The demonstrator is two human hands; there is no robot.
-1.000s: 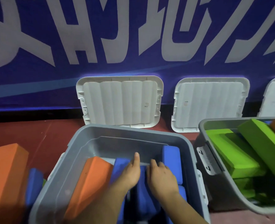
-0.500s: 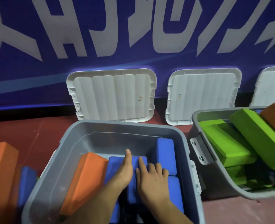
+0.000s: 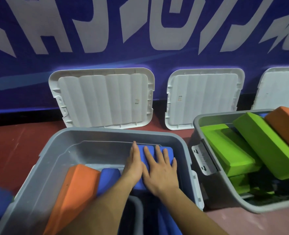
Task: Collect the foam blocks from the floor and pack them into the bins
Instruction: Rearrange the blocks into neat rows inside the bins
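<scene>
While the left hand (image 3: 133, 168) and right hand (image 3: 160, 175) pressed open and flat on the blue block (image 3: 168, 152) inside the grey bin (image 3: 116, 132), I judged the foam could rebound against the tilted orange block (image 3: 72, 192)

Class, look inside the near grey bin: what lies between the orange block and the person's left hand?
A blue foam block, right beside the orange block and close to the left hand, per the head view.

Near bin (image 3: 55, 158) on the floor (image 3: 13, 143); second bin (image 3: 195, 126) to its right. Left lid (image 3: 103, 99), middle lid (image 3: 203, 99), right lid (image 3: 279, 89) against the wall (image 3: 30, 73) behind. Left hand (image 3: 133, 168), right hand (image 3: 159, 173) side by side, touching a foam block (image 3: 167, 151) in the near bin.
</scene>
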